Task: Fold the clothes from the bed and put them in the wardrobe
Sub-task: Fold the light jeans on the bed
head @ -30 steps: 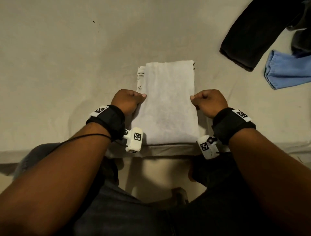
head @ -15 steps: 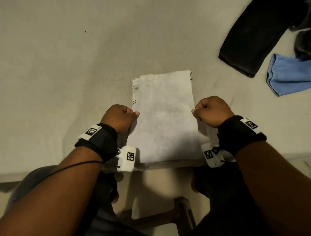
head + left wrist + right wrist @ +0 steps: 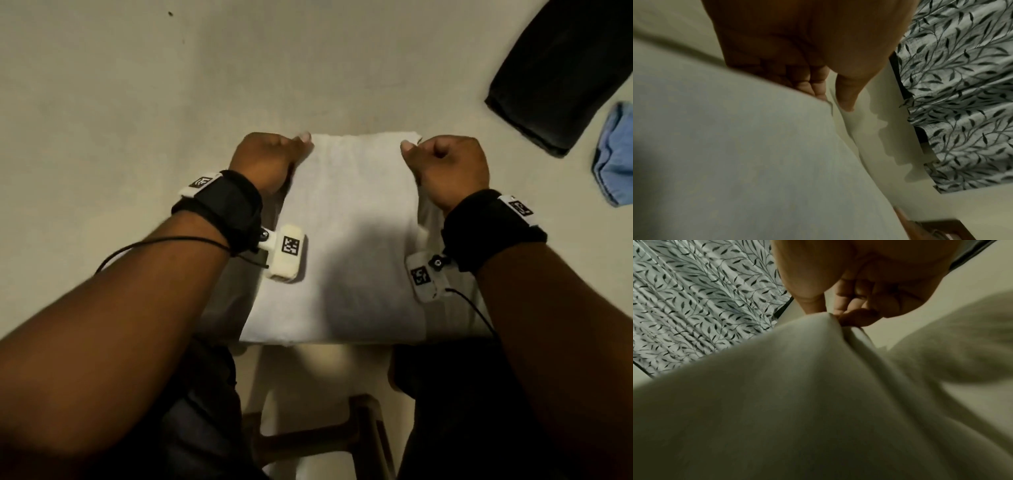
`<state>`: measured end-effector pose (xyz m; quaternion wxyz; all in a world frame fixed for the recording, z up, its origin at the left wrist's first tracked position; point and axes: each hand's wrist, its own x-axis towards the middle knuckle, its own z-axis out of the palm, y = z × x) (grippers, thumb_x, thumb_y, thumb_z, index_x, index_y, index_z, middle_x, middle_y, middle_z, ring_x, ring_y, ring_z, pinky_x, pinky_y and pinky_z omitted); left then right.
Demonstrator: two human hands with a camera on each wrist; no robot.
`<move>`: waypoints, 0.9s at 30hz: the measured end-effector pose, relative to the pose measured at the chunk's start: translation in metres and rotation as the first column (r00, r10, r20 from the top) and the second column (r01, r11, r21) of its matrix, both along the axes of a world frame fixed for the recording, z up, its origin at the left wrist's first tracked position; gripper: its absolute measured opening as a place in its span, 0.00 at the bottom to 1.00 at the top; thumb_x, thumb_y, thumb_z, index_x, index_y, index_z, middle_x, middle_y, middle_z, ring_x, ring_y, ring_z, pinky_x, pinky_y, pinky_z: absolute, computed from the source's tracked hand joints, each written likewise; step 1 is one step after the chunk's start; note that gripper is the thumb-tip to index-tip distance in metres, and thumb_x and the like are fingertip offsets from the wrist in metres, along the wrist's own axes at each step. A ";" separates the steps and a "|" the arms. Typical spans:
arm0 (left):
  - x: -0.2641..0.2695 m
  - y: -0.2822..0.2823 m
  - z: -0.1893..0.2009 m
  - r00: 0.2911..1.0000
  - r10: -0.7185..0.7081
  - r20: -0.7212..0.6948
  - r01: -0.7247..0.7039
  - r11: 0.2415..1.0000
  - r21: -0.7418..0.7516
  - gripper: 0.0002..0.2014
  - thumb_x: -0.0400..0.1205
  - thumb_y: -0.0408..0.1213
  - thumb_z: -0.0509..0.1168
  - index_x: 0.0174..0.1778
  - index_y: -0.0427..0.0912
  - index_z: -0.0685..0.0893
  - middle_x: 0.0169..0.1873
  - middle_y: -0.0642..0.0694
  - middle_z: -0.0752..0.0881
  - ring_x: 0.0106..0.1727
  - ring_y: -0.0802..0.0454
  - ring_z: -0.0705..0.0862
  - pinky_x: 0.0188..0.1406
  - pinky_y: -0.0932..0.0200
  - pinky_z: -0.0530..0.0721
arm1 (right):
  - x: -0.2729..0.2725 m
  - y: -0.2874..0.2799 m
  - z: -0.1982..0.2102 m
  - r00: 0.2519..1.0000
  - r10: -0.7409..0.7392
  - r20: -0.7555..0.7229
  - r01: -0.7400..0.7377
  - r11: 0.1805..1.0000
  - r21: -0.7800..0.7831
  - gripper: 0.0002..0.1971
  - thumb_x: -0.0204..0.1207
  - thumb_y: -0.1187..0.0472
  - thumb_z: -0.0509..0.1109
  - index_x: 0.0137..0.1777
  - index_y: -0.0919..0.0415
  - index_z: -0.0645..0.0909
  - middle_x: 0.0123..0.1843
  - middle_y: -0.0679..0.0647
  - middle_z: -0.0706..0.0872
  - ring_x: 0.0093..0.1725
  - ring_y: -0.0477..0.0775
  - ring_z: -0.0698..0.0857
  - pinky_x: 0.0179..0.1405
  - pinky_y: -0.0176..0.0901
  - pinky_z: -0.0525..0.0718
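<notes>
A folded white garment (image 3: 352,236) is held up over the near edge of the bed (image 3: 171,102). My left hand (image 3: 270,157) pinches its top left corner, thumb on the cloth. My right hand (image 3: 442,161) pinches the top right corner. In the left wrist view the curled fingers (image 3: 813,84) and thumb hold the white garment (image 3: 735,154) at its edge. The right wrist view has thumb and fingers (image 3: 851,311) closed on a bunched corner of the white garment (image 3: 797,394). The garment's lower end hangs near the bed's edge.
A black garment (image 3: 561,72) and a blue garment (image 3: 616,157) lie on the bed at the far right. A wooden stool (image 3: 329,442) stands on the floor between my legs. A leaf-patterned curtain (image 3: 962,97) hangs beyond the bed.
Both hands moved from the garment's sides up to its far corners and raised it off the bed toward me. The striped edge at its left no longer shows.
</notes>
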<state>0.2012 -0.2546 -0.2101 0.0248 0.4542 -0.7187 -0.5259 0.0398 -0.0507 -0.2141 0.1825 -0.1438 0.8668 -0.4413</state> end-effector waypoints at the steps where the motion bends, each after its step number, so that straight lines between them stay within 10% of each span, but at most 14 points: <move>1: -0.001 0.001 -0.003 1.000 -0.012 0.011 0.012 1.000 -0.009 0.27 0.85 0.53 0.69 0.24 0.37 0.80 0.14 0.52 0.76 0.20 0.53 0.74 0.32 0.65 0.77 | -0.004 -0.001 -0.001 1.000 0.009 -0.021 -0.009 1.000 0.019 0.22 0.76 0.49 0.77 0.34 0.69 0.83 0.30 0.59 0.81 0.30 0.48 0.77 0.39 0.42 0.82; 9: -0.002 -0.007 -0.024 0.998 0.013 0.059 -0.006 0.993 -0.114 0.23 0.82 0.53 0.73 0.28 0.41 0.81 0.25 0.46 0.83 0.22 0.61 0.77 0.29 0.69 0.75 | -0.020 0.006 -0.022 0.996 -0.018 0.082 0.004 0.987 0.164 0.21 0.77 0.48 0.77 0.38 0.69 0.86 0.32 0.56 0.84 0.32 0.50 0.80 0.40 0.42 0.80; 11: -0.001 -0.002 -0.015 0.997 0.034 0.067 -0.021 0.981 -0.191 0.16 0.77 0.56 0.76 0.42 0.47 0.84 0.34 0.55 0.85 0.34 0.63 0.83 0.39 0.64 0.79 | -0.018 0.008 -0.015 0.998 0.044 0.046 -0.052 0.981 0.186 0.21 0.77 0.43 0.75 0.40 0.64 0.85 0.38 0.56 0.87 0.36 0.50 0.83 0.47 0.48 0.86; 14: 0.001 0.011 0.017 0.975 -0.221 0.000 0.197 0.871 -0.450 0.33 0.70 0.61 0.80 0.68 0.54 0.79 0.60 0.56 0.82 0.59 0.55 0.82 0.59 0.58 0.79 | -0.005 0.010 0.013 0.966 0.201 -0.165 -0.167 0.966 0.199 0.29 0.71 0.34 0.76 0.68 0.48 0.81 0.68 0.49 0.82 0.60 0.46 0.85 0.64 0.38 0.80; 16: 0.002 0.027 0.033 0.827 -0.561 0.046 0.489 0.676 -0.551 0.50 0.63 0.72 0.77 0.79 0.57 0.71 0.78 0.51 0.75 0.78 0.47 0.73 0.78 0.43 0.72 | 0.011 0.007 0.026 0.866 0.458 -0.203 -0.385 0.868 0.314 0.51 0.64 0.27 0.76 0.85 0.44 0.64 0.87 0.51 0.62 0.85 0.53 0.64 0.80 0.47 0.65; 19: 0.004 0.045 0.014 0.571 -0.690 0.445 0.819 0.446 -0.361 0.73 0.49 0.82 0.72 0.88 0.63 0.45 0.90 0.47 0.48 0.90 0.39 0.43 0.84 0.26 0.53 | 0.031 0.000 0.013 0.718 0.694 0.052 -0.592 0.569 0.571 0.69 0.53 0.19 0.76 0.89 0.38 0.40 0.91 0.44 0.36 0.89 0.57 0.33 0.83 0.76 0.47; 27: 0.007 0.043 -0.024 0.556 -0.637 0.534 0.824 0.507 -0.252 0.80 0.43 0.85 0.72 0.86 0.65 0.33 0.88 0.53 0.32 0.88 0.44 0.30 0.82 0.22 0.46 | 0.035 0.000 -0.019 0.767 0.625 0.145 -0.584 0.587 0.561 0.75 0.47 0.20 0.79 0.86 0.34 0.30 0.87 0.36 0.26 0.86 0.59 0.25 0.81 0.81 0.42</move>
